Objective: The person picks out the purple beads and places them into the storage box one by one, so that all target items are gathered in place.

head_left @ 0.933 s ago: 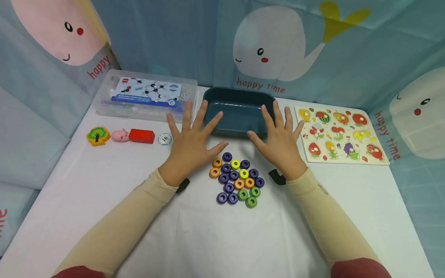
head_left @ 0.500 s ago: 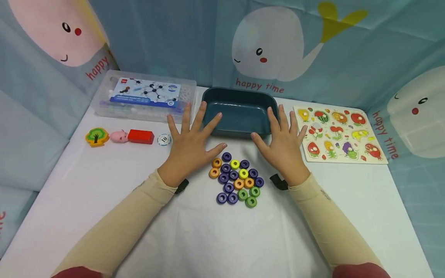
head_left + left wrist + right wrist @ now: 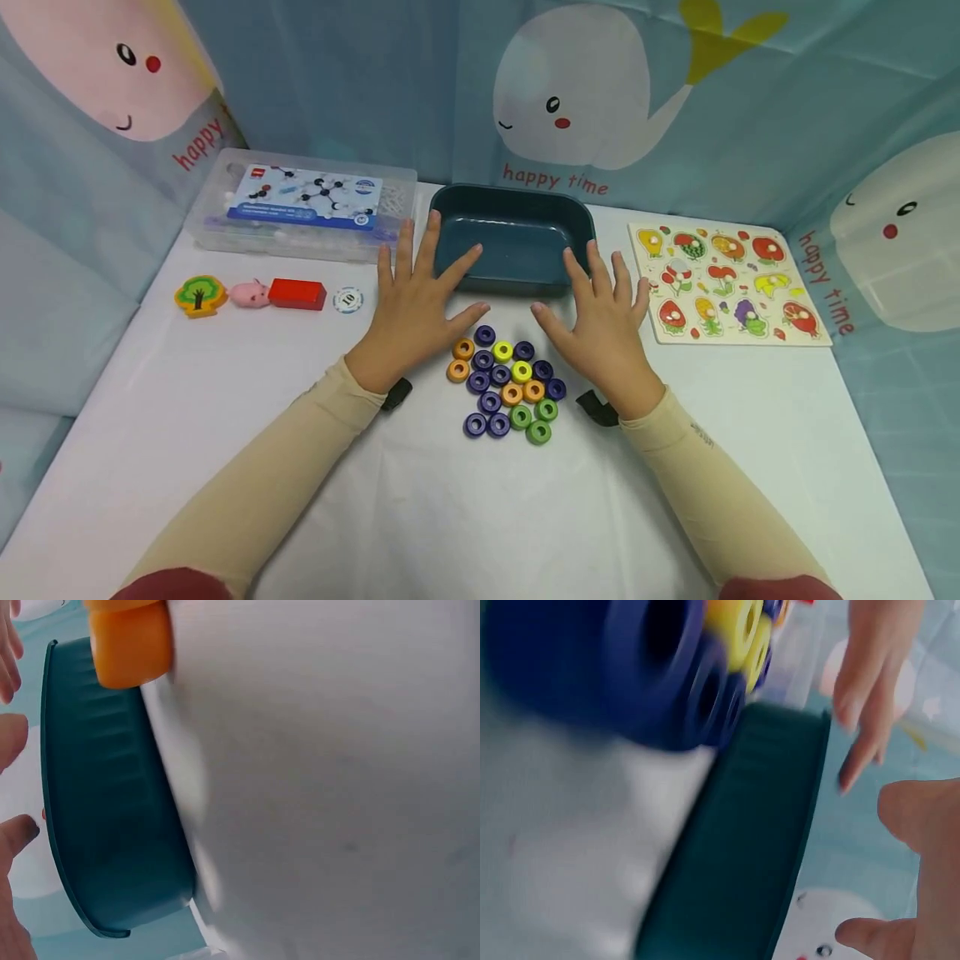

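Note:
Both hands are spread with fingers straight, palms down, and hold nothing. My left hand (image 3: 411,312) is left of a cluster of ring-shaped beads (image 3: 499,375) in purple, yellow, orange and green. On the cluster's other side is my right hand (image 3: 609,342), thumb toward the left hand. A dark teal rectangular tray (image 3: 513,288) stands behind the beads, and fingertips of both hands overlap its front in the head view. An orange bead (image 3: 133,646) shows close up in the left wrist view. Purple beads (image 3: 705,701) loom large in the right wrist view, with the teal tray (image 3: 735,840) behind.
A clear plastic box (image 3: 300,200) with a molecule-printed card stands back left. In front of it lie a tree piece (image 3: 200,296), a pink pig (image 3: 249,293), a red block (image 3: 297,294) and a chip (image 3: 348,300). A fruit puzzle board (image 3: 731,287) lies right.
The right hand shifts slightly right, then back left and a little nearer the body. The left hand's fingers move slightly closer together. The whole head view drifts a little; the beads stay put.

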`<state>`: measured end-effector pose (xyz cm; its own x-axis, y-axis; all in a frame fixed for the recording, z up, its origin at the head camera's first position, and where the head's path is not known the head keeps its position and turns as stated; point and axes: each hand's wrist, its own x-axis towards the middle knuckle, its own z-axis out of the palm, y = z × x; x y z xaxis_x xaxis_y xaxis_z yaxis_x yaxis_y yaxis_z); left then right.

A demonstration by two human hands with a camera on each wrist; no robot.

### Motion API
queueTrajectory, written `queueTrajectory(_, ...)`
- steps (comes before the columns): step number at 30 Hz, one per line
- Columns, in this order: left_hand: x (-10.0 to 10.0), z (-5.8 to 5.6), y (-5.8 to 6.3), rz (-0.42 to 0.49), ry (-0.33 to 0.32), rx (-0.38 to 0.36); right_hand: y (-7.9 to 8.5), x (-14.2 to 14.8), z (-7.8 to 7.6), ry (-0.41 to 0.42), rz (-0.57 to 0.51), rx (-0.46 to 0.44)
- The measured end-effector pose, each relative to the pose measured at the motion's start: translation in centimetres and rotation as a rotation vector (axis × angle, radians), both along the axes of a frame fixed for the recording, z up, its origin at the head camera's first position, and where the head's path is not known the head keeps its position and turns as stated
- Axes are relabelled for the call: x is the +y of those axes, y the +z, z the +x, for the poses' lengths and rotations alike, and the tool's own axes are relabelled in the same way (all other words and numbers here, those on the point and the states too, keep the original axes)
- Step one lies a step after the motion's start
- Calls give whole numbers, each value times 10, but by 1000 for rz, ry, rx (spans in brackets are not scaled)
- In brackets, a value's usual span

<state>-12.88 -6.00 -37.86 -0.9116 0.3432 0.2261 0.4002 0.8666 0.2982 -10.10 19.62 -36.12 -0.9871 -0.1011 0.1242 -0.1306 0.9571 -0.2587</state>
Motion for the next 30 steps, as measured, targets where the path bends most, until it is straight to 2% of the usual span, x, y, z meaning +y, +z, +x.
queueTrajectory(8,2,-16,5,101,5,-50,3,-28,18,143,3,10)
queueTrajectory(12,4,-23,10,155,22,-133,7,-46,19,229,23,-15)
queueTrajectory(15,4,-27,16,159,34,-208,8,-56,18,285,38,-28)
queueTrajectory(19,5,-34,28,113,19,-262,7,-67,12,311,54,-76)
queueTrajectory(24,10,-44,42,28,-9,-308,3,-73,3,298,78,-154)
queueTrajectory(26,13,-48,48,-21,-21,-308,1,-75,1,291,75,-171)
queueTrajectory(30,21,-54,55,-132,-31,-261,-1,-76,-2,286,63,-182)
